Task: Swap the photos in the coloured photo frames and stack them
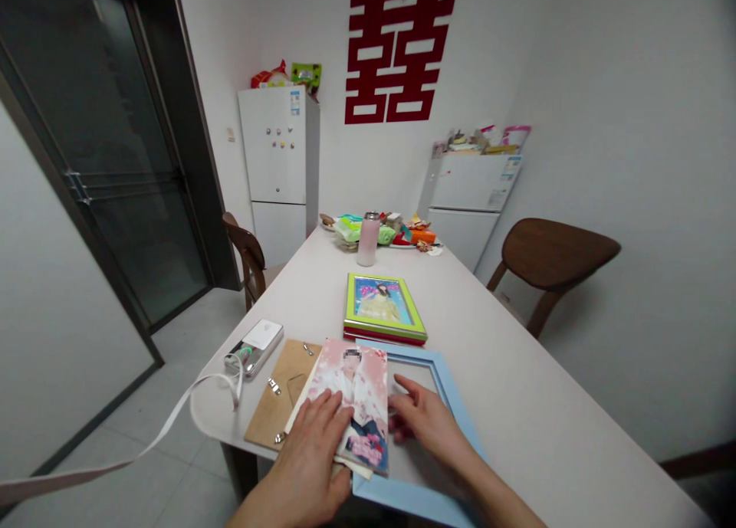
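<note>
My left hand [316, 444] rests its fingers over the lower left of a pink portrait photo [368, 405], with the thumb at the bottom edge, holding it. Pale paper shows beneath the photo. At the photo's right edge is my right hand [428, 424], index finger stretched out, the others loosely bent and apart; whether they touch the photo I cannot tell. Under this hand lies a light blue picture frame [460, 405], partly covered by the photo. A brown backing board [270, 413] with metal clips lies to the left, partly under the paper.
Beyond the blue frame lie stacked picture frames, a green one [353, 306] on top. A pink bottle [369, 241] stands farther back, before packaged snacks [414, 233]. A silvery device [256, 348] with a white strap [184, 401] sits at the left edge. Chairs [552, 252] flank the table [517, 405].
</note>
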The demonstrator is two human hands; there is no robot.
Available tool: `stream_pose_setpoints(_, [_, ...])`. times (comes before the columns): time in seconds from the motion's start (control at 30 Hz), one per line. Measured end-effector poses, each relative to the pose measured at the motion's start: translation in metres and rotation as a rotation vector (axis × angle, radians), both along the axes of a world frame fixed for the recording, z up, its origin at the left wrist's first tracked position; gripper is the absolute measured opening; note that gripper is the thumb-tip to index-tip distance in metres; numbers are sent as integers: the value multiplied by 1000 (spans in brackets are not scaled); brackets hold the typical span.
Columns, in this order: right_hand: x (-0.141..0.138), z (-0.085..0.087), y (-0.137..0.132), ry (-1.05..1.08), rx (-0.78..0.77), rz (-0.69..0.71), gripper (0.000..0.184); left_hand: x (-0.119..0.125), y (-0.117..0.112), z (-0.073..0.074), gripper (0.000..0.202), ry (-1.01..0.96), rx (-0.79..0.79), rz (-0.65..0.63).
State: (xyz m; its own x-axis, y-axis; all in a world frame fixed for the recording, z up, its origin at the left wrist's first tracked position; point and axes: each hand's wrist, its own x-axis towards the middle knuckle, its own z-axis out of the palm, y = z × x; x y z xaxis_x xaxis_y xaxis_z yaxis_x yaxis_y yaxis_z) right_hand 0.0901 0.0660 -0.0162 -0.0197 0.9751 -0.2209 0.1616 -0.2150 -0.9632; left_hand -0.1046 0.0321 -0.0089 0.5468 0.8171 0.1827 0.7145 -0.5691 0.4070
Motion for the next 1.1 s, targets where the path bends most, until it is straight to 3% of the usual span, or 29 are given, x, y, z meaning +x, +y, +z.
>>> stream_pose_setpoints(0.17, [-14, 4, 3, 243, -98, 79, 32, 7, 1, 1, 67, 34, -13, -25])
stream_pose_setpoints(0.33, [-14, 22, -3, 310, -32, 39, 30, 15, 8, 4, 65, -4, 27, -32])
stream_pose_setpoints(0.43, [-12, 38, -6, 385, 50, 22, 33, 16, 14, 8, 59, -166, 105, -46])
stream_pose_setpoints(0.5, [-10, 44, -9, 442, 65, -18, 36, 18, 17, 16, 53, -377, 116, -27])
stream_pose_setpoints(0.57, [-8, 43, -12, 466, 19, -96, 38, 23, 17, 25, 43, -636, 28, 48])
stream_pose_setpoints(0.67, [-7, 34, -14, 502, -88, -131, 36, 39, 11, 36, 32, -1033, -278, 176])
stream_pose_setpoints(0.8, [-1, 28, -13, 632, 48, -176, 35, 57, 4, 33, 35, -1342, -595, 131])
stream_pose_setpoints(0.87, [9, 31, -11, 600, 82, -251, 41, 58, 5, 27, 39, -1379, -630, 91])
stream_pose_setpoints(0.97, [32, 38, -9, 453, 9, -262, 47, 49, 9, 19, 51, -1326, -620, 123])
stream_pose_setpoints(1.1, [54, 37, -8, 275, -88, -210, 46, 38, 7, 12, 47, -921, -531, 190])
